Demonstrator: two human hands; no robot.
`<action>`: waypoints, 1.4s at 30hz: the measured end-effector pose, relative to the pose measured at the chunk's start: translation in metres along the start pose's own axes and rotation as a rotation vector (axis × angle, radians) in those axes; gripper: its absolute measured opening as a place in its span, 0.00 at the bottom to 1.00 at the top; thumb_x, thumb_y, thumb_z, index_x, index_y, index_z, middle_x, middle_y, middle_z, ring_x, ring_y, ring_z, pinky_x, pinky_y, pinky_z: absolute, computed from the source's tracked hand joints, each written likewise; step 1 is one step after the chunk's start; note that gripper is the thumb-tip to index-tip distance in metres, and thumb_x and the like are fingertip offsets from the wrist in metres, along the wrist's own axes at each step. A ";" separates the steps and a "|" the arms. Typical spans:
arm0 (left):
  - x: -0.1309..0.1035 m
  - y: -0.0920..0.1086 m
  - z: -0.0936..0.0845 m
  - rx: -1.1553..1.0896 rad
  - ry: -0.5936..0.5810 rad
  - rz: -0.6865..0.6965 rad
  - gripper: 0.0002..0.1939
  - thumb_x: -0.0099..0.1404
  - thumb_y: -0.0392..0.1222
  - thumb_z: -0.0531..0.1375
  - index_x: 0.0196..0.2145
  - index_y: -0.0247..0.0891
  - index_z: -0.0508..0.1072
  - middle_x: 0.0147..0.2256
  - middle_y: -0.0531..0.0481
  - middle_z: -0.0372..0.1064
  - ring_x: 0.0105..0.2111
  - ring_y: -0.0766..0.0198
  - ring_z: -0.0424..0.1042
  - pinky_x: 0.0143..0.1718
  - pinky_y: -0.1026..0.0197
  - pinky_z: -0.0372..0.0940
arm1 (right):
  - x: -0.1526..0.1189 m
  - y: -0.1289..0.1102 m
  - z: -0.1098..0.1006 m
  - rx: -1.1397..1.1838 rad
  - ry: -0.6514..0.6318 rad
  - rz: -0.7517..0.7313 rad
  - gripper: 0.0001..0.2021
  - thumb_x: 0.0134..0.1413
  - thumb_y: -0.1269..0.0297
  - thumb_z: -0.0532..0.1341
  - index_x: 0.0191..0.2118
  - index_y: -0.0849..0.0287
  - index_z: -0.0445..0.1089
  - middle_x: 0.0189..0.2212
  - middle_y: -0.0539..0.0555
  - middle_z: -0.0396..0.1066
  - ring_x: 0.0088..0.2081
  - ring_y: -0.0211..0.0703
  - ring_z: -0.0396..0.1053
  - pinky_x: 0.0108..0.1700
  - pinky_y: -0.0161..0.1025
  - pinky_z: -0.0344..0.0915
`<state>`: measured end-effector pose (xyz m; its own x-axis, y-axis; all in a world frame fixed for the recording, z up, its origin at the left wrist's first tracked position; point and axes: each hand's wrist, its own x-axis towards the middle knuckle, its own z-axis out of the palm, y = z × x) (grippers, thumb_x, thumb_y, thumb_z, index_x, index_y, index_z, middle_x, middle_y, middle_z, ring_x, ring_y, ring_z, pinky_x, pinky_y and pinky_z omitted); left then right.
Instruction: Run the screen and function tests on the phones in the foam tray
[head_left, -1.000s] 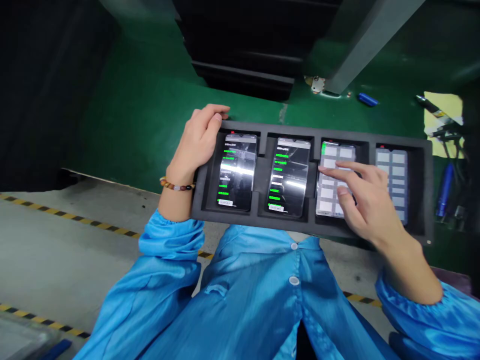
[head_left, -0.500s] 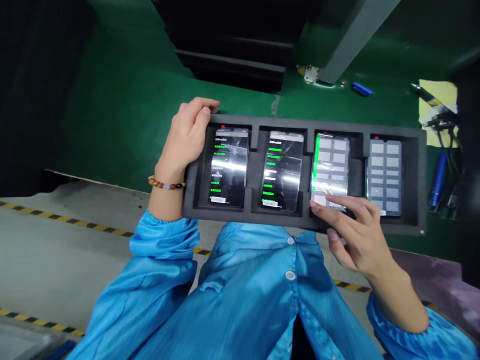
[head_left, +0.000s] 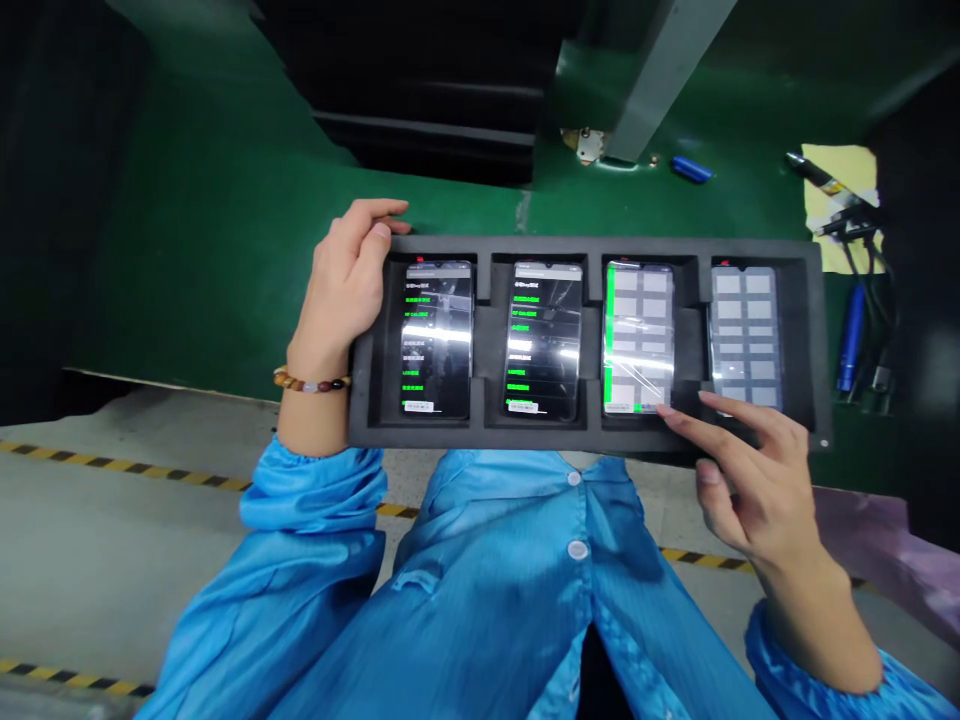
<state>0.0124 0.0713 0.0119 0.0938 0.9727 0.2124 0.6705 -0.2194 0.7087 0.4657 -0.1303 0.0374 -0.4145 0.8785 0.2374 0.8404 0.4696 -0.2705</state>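
Black tray (head_left: 544, 438) touched at ten o'clock by left hand (head_left: 349, 275), open; right hand (head_left: 772, 490) apart, unclenched, fingertip at five o'clock on green-edged phone (head_left: 639, 325), seated in tray. Phone judged slick, fragile, best gripped by side edges; tray likely light, stiffish.

Four phones (head_left: 437, 340) lie side by side in a tray (head_left: 491, 345) at the bench's (head_left: 202, 240) near edge, one per compartment. Past the tray's far right corner, a pen (head_left: 814, 172) and cables (head_left: 862, 225) rest partly on paper (head_left: 840, 160); a pen cap (head_left: 691, 169) lies left of them, right of a post's (head_left: 652, 95) foot.
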 end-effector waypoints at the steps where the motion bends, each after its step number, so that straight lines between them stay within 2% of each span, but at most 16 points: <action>1: 0.000 0.000 0.000 0.002 0.001 -0.002 0.23 0.85 0.56 0.50 0.64 0.50 0.77 0.56 0.51 0.83 0.59 0.50 0.76 0.66 0.43 0.66 | -0.001 0.000 0.000 -0.010 0.009 0.016 0.30 0.68 0.67 0.58 0.73 0.41 0.66 0.55 0.54 0.82 0.62 0.63 0.76 0.59 0.61 0.68; 6: -0.001 0.001 0.001 0.000 0.001 -0.013 0.22 0.85 0.53 0.50 0.64 0.50 0.79 0.55 0.52 0.83 0.59 0.51 0.76 0.65 0.45 0.66 | 0.003 -0.005 -0.002 -0.029 0.019 0.054 0.30 0.69 0.67 0.57 0.73 0.42 0.66 0.59 0.57 0.79 0.62 0.63 0.75 0.62 0.63 0.68; 12: -0.001 0.002 0.001 0.005 0.006 -0.002 0.22 0.85 0.50 0.50 0.64 0.47 0.79 0.55 0.51 0.83 0.58 0.52 0.76 0.64 0.45 0.66 | 0.022 -0.006 0.001 -0.037 0.010 0.110 0.26 0.71 0.67 0.56 0.71 0.47 0.68 0.57 0.59 0.79 0.66 0.64 0.73 0.63 0.61 0.66; 22: -0.001 0.001 0.001 0.028 0.003 -0.014 0.22 0.85 0.55 0.50 0.63 0.51 0.79 0.54 0.55 0.84 0.57 0.51 0.75 0.65 0.43 0.66 | 0.077 0.006 0.005 -0.077 -0.100 0.244 0.29 0.71 0.66 0.53 0.75 0.51 0.64 0.66 0.63 0.74 0.72 0.69 0.66 0.67 0.68 0.67; 26: -0.001 0.004 0.001 0.027 -0.004 -0.016 0.23 0.85 0.56 0.49 0.63 0.51 0.79 0.53 0.55 0.84 0.57 0.51 0.75 0.64 0.42 0.66 | 0.098 0.016 0.010 -0.101 -0.105 0.255 0.28 0.73 0.66 0.51 0.74 0.55 0.65 0.66 0.68 0.74 0.74 0.73 0.64 0.68 0.74 0.66; 29: -0.001 0.006 0.000 0.027 -0.008 -0.020 0.24 0.85 0.58 0.49 0.62 0.50 0.79 0.53 0.54 0.84 0.57 0.50 0.75 0.64 0.42 0.66 | 0.110 0.023 0.011 -0.101 -0.095 0.273 0.28 0.72 0.65 0.51 0.73 0.54 0.66 0.66 0.68 0.74 0.74 0.74 0.63 0.67 0.76 0.66; 33: -0.001 0.005 0.000 0.034 -0.010 -0.031 0.27 0.85 0.64 0.48 0.62 0.50 0.79 0.54 0.54 0.84 0.56 0.50 0.75 0.64 0.41 0.66 | 0.124 0.027 0.011 -0.076 -0.123 0.273 0.28 0.74 0.65 0.50 0.74 0.51 0.64 0.68 0.65 0.73 0.75 0.73 0.60 0.69 0.78 0.64; 35: 0.000 0.005 0.000 0.034 -0.011 -0.032 0.28 0.84 0.65 0.48 0.62 0.50 0.79 0.54 0.54 0.84 0.56 0.50 0.75 0.64 0.40 0.66 | 0.130 0.026 0.012 -0.064 -0.122 0.265 0.27 0.74 0.64 0.49 0.73 0.54 0.65 0.68 0.66 0.73 0.75 0.73 0.60 0.70 0.77 0.64; 38: 0.000 0.005 0.000 0.039 -0.012 -0.030 0.29 0.84 0.65 0.48 0.62 0.50 0.79 0.53 0.54 0.84 0.55 0.49 0.75 0.64 0.40 0.66 | 0.140 0.018 0.018 -0.037 -0.100 0.231 0.25 0.74 0.64 0.50 0.70 0.58 0.68 0.65 0.66 0.75 0.74 0.71 0.62 0.72 0.74 0.64; 42: 0.001 0.006 0.000 0.047 -0.026 -0.040 0.30 0.82 0.69 0.48 0.62 0.52 0.79 0.53 0.55 0.83 0.57 0.49 0.75 0.67 0.39 0.64 | 0.153 0.002 0.028 0.020 -0.108 0.156 0.27 0.72 0.64 0.51 0.72 0.54 0.68 0.65 0.65 0.75 0.74 0.69 0.63 0.72 0.75 0.63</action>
<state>0.0161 0.0709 0.0165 0.0847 0.9825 0.1662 0.7081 -0.1767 0.6836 0.3939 0.0076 0.0469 -0.3158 0.9446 0.0898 0.8908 0.3278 -0.3148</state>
